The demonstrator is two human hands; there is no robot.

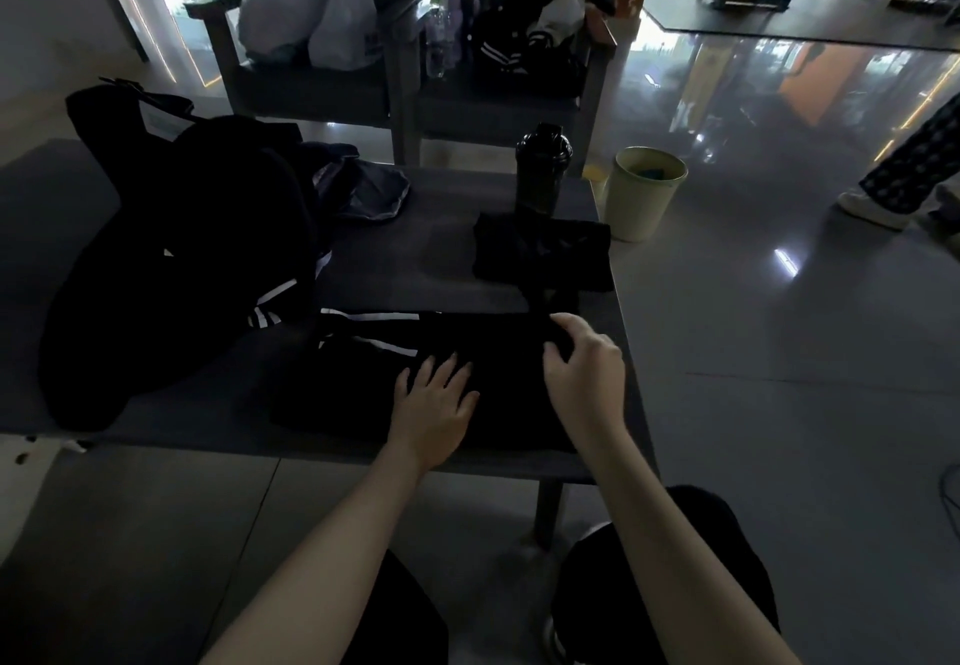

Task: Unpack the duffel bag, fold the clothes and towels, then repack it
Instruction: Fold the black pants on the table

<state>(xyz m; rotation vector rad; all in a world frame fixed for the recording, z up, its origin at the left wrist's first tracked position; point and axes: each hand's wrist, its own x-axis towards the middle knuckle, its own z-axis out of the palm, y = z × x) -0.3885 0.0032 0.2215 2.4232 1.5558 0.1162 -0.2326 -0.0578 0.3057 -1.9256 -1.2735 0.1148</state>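
Head view: folding step in hand. Garment (363, 389), black with white stripes, lies on table (405, 259), lower centre of frame. Left hand (434, 402) rests flat on it, fingers straight, pinning the cloth. Right hand (584, 373) pinches its right edge, fingers curled. Folded piece (543, 251) sits centre right, by bottle (543, 165). Bag (119, 108) and unfolded heap (171, 275) fill the left; boundary too dark to trace. Judgement: next move calls for carrying the pinched edge over toward the left hand, then smoothing. Repacking not yet begun.

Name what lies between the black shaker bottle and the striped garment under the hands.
A folded black garment lies between the bottle and the striped garment, per the head view.
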